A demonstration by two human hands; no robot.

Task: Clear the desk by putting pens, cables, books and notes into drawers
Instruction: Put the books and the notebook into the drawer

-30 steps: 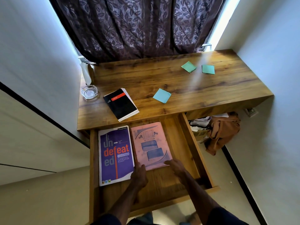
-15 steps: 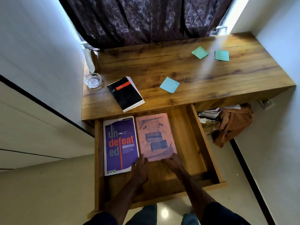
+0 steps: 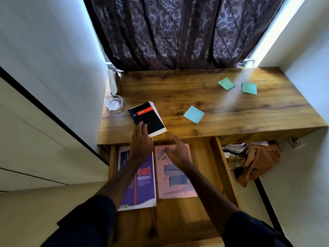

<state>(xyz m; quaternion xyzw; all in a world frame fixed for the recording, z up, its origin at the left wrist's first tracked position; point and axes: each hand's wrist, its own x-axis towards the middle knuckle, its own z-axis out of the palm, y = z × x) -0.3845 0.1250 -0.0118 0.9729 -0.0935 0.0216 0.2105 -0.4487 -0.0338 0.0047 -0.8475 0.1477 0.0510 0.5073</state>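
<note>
Up they came! Both hands had left the purple book (image 3: 142, 186) and pink book (image 3: 175, 177) lying side by side in the open drawer (image 3: 219, 168). Those two looked stowed, so the black notebook (image 3: 148, 115) seemed next. The left hand (image 3: 142, 141) reached onto the counter (image 3: 222, 107), straight fingers resting on the notebook's near corner, not gripping. The right hand (image 3: 178, 151) hovered just beside it over the pink book, blurred, loosely spread, apparently empty. Sticky notes (image 3: 193, 114) waited farther right.

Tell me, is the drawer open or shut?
Open. The drawer is pulled out from under the desk, and the purple book and pink book lie flat inside it.
</note>
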